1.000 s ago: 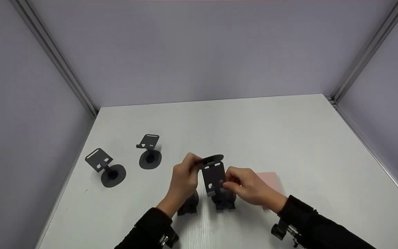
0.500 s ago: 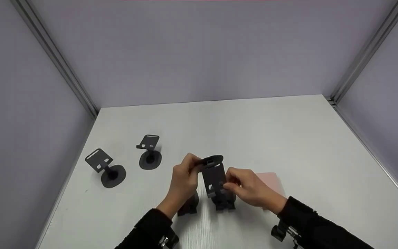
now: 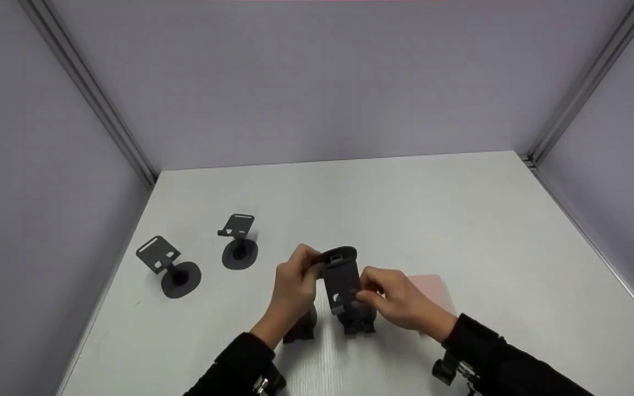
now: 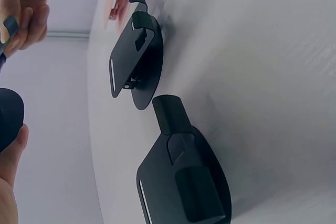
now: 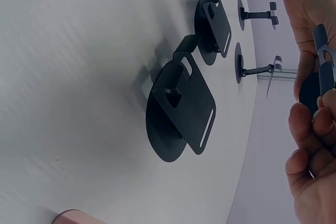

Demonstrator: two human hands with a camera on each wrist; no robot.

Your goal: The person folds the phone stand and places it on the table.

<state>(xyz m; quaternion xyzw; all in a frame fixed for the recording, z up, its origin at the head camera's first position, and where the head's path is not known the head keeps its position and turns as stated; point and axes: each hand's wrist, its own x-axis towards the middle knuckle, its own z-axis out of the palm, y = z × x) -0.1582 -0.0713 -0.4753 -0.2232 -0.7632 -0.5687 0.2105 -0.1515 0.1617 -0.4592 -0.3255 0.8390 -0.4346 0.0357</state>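
The stand [image 3: 341, 278] is held above the bench [image 3: 460, 209], clear of two folded stands [image 3: 358, 319] beneath. The left hand [image 3: 295, 283] pinches its round base [image 3: 340, 254] while the right hand [image 3: 397, 300] pinches the plate's lower end, apparently so the hinge can be worked between them.

Setting: lab-type recording booth. Evidence: plain lilac wall panels [image 3: 317, 82], aluminium corner rails [image 3: 91, 93], bare white tabletop [image 3: 405, 209].

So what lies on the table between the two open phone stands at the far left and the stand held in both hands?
In the head view, only bare table lies between the nearer open stand and the held stand.
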